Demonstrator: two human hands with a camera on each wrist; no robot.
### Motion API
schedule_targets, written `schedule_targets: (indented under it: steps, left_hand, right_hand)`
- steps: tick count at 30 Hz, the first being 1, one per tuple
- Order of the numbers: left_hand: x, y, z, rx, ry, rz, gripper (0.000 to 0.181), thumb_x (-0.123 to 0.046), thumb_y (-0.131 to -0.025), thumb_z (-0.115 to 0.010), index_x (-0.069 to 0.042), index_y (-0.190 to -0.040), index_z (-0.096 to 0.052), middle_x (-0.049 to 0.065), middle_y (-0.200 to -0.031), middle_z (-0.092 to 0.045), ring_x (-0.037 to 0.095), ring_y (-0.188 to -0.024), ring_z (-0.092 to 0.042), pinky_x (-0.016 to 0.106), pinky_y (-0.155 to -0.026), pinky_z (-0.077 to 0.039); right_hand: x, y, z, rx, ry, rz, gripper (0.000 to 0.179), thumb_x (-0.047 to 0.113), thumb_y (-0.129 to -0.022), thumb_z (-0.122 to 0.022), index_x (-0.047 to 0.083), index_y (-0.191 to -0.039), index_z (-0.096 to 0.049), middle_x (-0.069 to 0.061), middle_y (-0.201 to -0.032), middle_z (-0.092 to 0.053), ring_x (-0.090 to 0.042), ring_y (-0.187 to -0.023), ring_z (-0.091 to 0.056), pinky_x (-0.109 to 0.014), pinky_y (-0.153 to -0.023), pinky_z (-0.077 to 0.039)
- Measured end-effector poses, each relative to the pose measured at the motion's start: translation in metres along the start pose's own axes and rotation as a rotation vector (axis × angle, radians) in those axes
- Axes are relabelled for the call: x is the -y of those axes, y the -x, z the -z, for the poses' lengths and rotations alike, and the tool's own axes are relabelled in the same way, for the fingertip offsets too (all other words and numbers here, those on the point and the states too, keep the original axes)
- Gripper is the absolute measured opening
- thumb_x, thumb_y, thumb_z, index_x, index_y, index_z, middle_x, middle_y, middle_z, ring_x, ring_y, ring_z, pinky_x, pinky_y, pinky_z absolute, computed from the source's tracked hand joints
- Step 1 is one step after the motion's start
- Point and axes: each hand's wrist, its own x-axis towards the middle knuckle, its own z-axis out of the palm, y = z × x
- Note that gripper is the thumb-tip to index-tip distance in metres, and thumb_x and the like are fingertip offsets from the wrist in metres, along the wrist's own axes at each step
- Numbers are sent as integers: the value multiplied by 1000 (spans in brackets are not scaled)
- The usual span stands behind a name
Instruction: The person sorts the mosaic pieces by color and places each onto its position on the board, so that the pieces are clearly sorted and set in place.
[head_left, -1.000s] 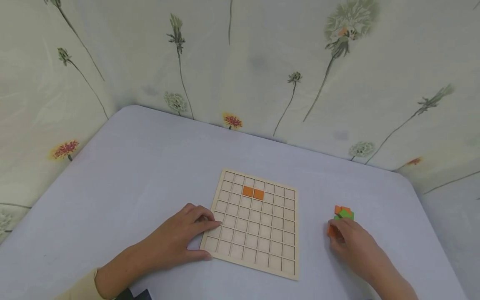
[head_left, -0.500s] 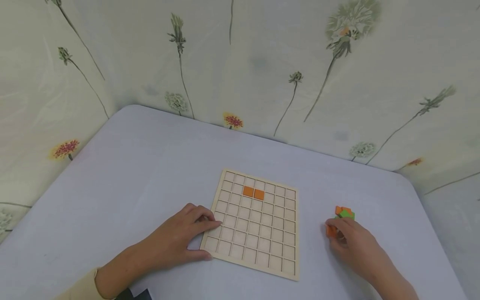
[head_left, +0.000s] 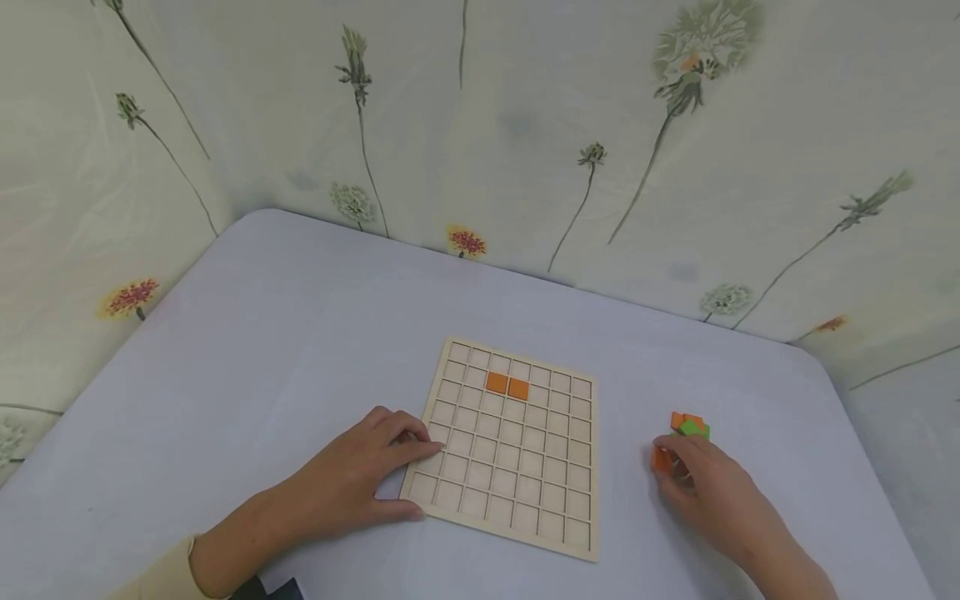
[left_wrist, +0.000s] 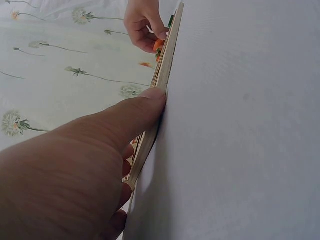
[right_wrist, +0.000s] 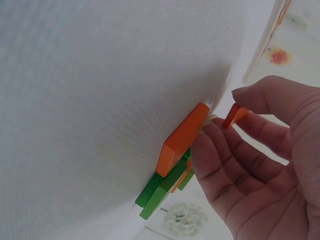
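A pale wooden grid board point(head_left: 520, 531) lies on the table, with two orange square tiles point(head_left: 497, 382) side by side in its upper cells. My left hand point(head_left: 348, 475) rests at the board's lower left, its thumb near the corner and its index fingertip on the left edge. To the right of the board, my right hand point(head_left: 712, 492) pinches an orange tile point(right_wrist: 235, 115) between thumb and finger. Beside those fingers, in the right wrist view, another orange tile point(right_wrist: 181, 140) and green tiles point(right_wrist: 165, 190) lie in a small pile, partly hidden by the hand.
The table has a plain whitish cover point(head_left: 322, 333). Behind it hangs a flower-patterned cloth point(head_left: 510, 150). A dark object point(head_left: 285, 590) shows at the bottom edge near the left sleeve point(head_left: 161, 575).
My right fingers have shifted slightly left by the pile, and more orange shows at their tips. The left hand and the board stay still.
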Motion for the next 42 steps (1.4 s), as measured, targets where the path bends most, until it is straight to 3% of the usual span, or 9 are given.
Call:
schedule_targets:
  steps: [10, 28, 42]
  left_hand:
    - [0, 0, 0, -4, 4, -4, 69, -50, -87, -83, -20, -145, -63, -10, -137, -50, 11, -125, -44, 33, -105, -46]
    - [0, -1, 0, 16, -3, 15, 69, -51, -87, -83, -23, -146, -63, -11, -138, -50, 10, -124, -43, 33, -103, -47]
    - [-1, -1, 1, 20, 6, 21, 69, -51, -87, -83, -23, -146, -63, -12, -138, -50, 10, -124, -43, 33, -104, -46]
  right_hand:
    - [-2, 1, 0, -5, -7, 17, 27, 8, -85, -83, 6, -108, -70, 2, -99, -66, -15, -85, -62, -40, -74, -56]
    - [-2, 2, 2, 11, -27, 30, 26, 13, -88, -83, 11, -109, -70, 7, -99, -66, -12, -86, -61, -35, -73, -54]
    - [3, 1, 6, 13, -16, 16, 27, 16, -89, -83, 10, -111, -70, 5, -100, -66, -14, -88, -62, -39, -74, -54]
